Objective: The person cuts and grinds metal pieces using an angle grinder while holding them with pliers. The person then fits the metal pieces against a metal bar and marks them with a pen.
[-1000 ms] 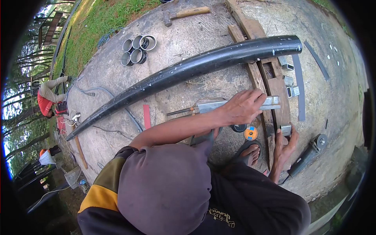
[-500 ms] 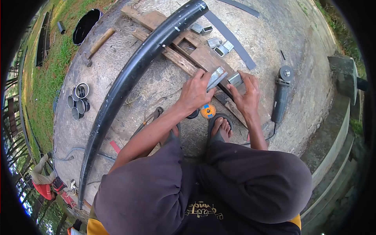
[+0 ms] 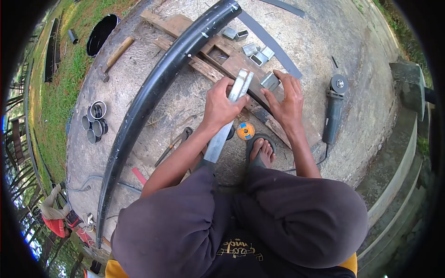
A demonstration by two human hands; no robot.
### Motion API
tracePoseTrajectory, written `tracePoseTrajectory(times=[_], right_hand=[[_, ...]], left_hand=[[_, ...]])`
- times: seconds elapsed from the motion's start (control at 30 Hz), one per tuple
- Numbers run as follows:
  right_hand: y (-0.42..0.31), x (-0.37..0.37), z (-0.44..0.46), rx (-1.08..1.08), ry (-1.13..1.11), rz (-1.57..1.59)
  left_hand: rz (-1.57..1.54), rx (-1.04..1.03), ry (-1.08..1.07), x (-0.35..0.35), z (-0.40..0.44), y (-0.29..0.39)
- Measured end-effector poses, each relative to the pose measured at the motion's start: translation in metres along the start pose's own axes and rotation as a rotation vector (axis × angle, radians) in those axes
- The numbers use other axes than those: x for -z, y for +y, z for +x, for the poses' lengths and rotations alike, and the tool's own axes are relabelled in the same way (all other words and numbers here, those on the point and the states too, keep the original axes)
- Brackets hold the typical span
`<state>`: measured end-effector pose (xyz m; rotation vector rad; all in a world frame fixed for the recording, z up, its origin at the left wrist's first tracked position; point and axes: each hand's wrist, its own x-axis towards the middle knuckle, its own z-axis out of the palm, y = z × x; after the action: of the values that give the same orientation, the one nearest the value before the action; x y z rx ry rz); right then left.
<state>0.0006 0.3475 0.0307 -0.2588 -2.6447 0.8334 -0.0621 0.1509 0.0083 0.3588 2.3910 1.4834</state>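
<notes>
My left hand (image 3: 221, 105) is closed around a long galvanized metal tube (image 3: 218, 144), which slants from over the wooden boards down toward my left foot. In my right hand (image 3: 288, 103) a short cut piece of metal tube (image 3: 270, 81) is gripped between thumb and fingertips, just right of the long tube's upper end and apart from it. Beneath both hands lies the wooden board (image 3: 241, 64) with a square cutout. Several more short tube pieces (image 3: 258, 59) rest beyond it.
A curved black pipe (image 3: 153, 92) crosses the left side. An angle grinder (image 3: 333, 113) lies at right, with its cord near my foot. An orange disc (image 3: 245, 131), a hammer (image 3: 118, 53), pliers (image 3: 174, 144) and black rings (image 3: 97, 125) lie around. Another person (image 3: 53, 222) is at far left.
The long tube has swung more lengthwise toward me, and its lower end now shows beside my left foot. The short piece in my right hand has turned and moved slightly up and left.
</notes>
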Motion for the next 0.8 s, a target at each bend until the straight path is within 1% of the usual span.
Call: tracePoseTrajectory(times=[0.03, 0.17, 0.23, 0.37, 0.47, 0.57, 0.67, 0.8], right_hand=[[0.001, 0.002, 0.000, -0.005, 0.002, -0.001], [0.001, 0.002, -0.011, -0.051, -0.025, 0.014], [-0.001, -0.002, -0.019, -0.077, -0.053, 0.066], [0.000, -0.005, -0.030, -0.086, -0.070, 0.104], [0.006, -0.003, -0.037, -0.157, -0.058, 0.096], [0.015, -0.004, -0.044, -0.263, -0.055, 0.113], [0.018, -0.003, -0.048, -0.302, -0.041, 0.110], [0.024, -0.005, -0.052, -0.247, -0.016, 0.081]], left_hand=[[-0.019, 0.004, 0.026, 0.001, -0.001, -0.001], [0.056, -0.075, 0.012, -0.001, -0.008, -0.005], [0.095, -0.129, -0.009, -0.007, -0.015, -0.005], [0.150, -0.168, 0.023, -0.024, -0.035, -0.013], [0.165, -0.145, 0.004, -0.027, -0.045, -0.011], [0.179, -0.193, -0.033, -0.026, -0.045, -0.015], [0.179, -0.203, -0.029, -0.026, -0.045, -0.014], [0.157, -0.185, -0.014, -0.026, -0.046, -0.013]])
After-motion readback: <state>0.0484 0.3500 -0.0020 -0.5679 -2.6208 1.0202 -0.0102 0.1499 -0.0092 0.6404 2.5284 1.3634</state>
